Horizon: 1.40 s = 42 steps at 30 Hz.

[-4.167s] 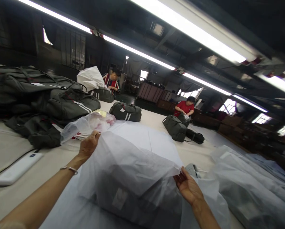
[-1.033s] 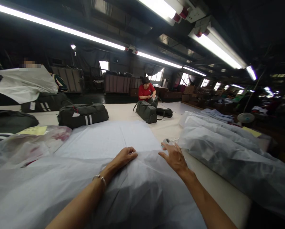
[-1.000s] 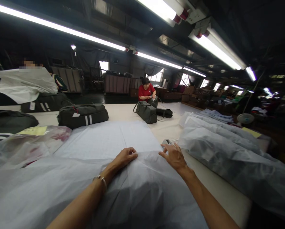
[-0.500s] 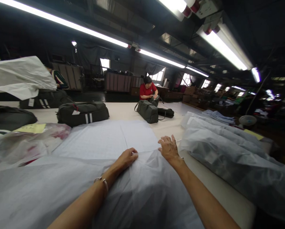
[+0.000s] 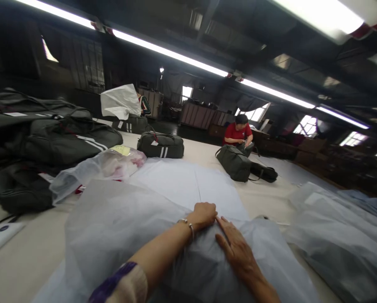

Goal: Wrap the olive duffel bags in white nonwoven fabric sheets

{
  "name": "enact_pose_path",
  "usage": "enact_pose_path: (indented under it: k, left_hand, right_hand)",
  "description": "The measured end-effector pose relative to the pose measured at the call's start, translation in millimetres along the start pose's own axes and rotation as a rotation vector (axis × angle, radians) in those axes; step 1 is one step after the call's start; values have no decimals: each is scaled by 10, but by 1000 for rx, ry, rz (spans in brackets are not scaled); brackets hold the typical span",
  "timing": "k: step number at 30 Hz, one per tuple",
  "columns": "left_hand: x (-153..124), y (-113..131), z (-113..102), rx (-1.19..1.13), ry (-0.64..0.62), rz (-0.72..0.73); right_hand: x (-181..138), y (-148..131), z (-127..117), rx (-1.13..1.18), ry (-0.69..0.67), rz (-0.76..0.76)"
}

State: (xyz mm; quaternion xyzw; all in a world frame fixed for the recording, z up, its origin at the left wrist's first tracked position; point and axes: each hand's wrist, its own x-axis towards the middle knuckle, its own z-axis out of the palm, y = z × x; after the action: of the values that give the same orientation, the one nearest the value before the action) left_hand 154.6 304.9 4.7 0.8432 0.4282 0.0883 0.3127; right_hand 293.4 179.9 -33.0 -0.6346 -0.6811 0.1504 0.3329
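A dark bag wrapped in a translucent white cover [image 5: 119, 227] lies on the table in front of me. My left hand [image 5: 203, 213], a bracelet at its wrist, rests on top of the cover with its fingers curled into a loose fist. Right beside it, my right hand [image 5: 235, 248] lies flat on the cover with fingers stretched out and touching the left hand. A flat white sheet [image 5: 188, 185] is spread on the table just beyond both hands.
Dark green bags [image 5: 49, 139] are piled at the left, with a clear plastic bag [image 5: 103, 168] in front of them. Covered bags [image 5: 339, 240] lie at the right. A person in red [image 5: 238, 134] handles a bag [image 5: 235, 162] across the table [image 5: 21, 261]. Another striped bag [image 5: 161, 145] sits farther back.
My view has swung left. My right hand has drawn back from the cover's far edge and now lies flat beside my left hand, which stays curled on the cover.
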Motion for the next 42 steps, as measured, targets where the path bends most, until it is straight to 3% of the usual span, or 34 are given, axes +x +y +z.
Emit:
enact_pose_path:
  k: [3, 8, 12, 16, 20, 25, 29, 32, 34, 36, 39, 41, 42]
  left_hand:
    - [-183, -251, -455, 123, -15, -19]
    - [-749, -1188, -1285, 269, -13, -81]
    - [-1279, -1767, -1621, 263, -6, -75]
    - [-1577, -1977, -1702, 212, 63, -54]
    - [-1543, -2079, -1708, 146, 179, -33]
    - [-1403, -2389, -1428, 250, 224, -86]
    - [-1531, -2636, -1302, 368, 305, -113]
    - [-1630, -2453, -1435, 442, 592, -156]
    - [-1644, -2010, -1453, 273, 699, -83]
    - [-1620, -1358, -1275, -12, 573, 139]
    - [-1467, -363, -669, -159, 248, 538]
    - [-1268, 74, -219, -178, 140, 661]
    - [-1153, 199, -31, -173, 123, 641]
  right_hand:
    - [3, 7, -7, -90, -43, -31]
    - [-5, -50, -20, -235, -54, -105]
    - [-10, -36, -6, -322, -40, -132]
    - [-31, -23, -6, -354, -43, -141]
    - [-46, -22, -17, -372, -44, -132]
    - [-24, -47, -26, -354, -46, -76]
    - [2, -95, -31, -306, -86, -29]
    - [14, -137, -35, -292, -86, -42]
    - [25, -160, -37, -284, -71, -58]
    - [39, -178, -35, -278, -61, -66]
    - [68, -186, -13, -292, -73, -32]
    - [92, -176, 13, -307, -99, 5]
    - [104, -167, 26, -309, -110, 17]
